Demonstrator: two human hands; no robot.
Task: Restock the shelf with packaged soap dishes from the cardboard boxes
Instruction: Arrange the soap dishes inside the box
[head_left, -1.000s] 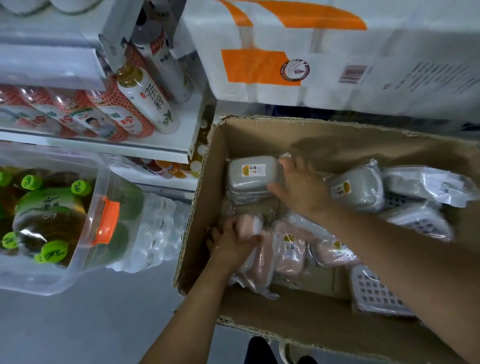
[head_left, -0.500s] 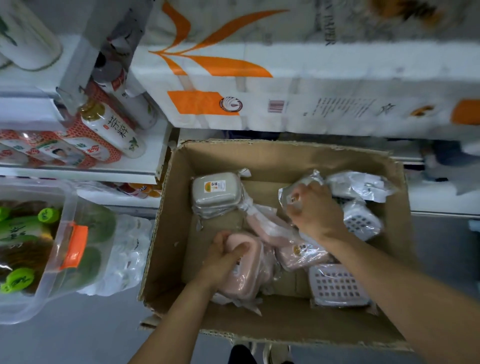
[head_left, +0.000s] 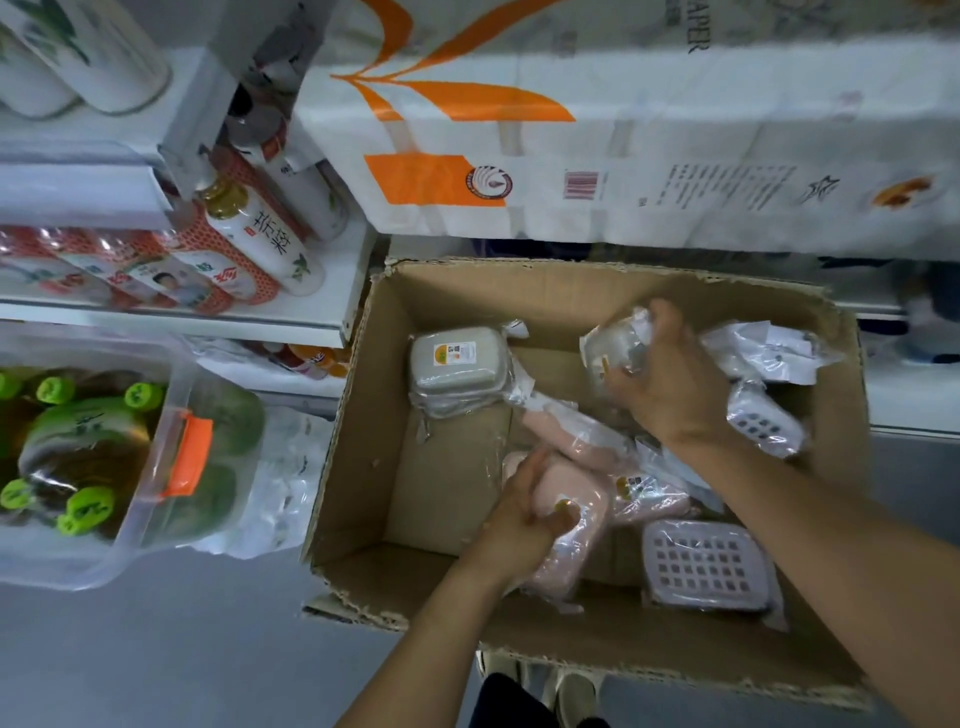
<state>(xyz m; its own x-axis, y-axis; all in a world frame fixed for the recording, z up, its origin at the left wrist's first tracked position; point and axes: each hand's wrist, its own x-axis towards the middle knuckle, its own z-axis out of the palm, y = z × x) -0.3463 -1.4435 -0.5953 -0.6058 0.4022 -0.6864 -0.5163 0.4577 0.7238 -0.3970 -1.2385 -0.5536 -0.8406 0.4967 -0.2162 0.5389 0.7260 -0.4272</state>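
Blurred wrapped dish (head_left: 615, 345) (label unreadable)

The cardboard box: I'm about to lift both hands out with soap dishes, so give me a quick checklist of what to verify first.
1. Left hand grips the pink soap dish: ok.
2. Right hand grips the clear-wrapped soap dish: ok.
3. Loose wrappers snagging neighbouring packs: cannot tell.
4. Cardboard box open at the top, no flap over the hands: ok.
5. Free space on the shelf for soap dishes: cannot tell.
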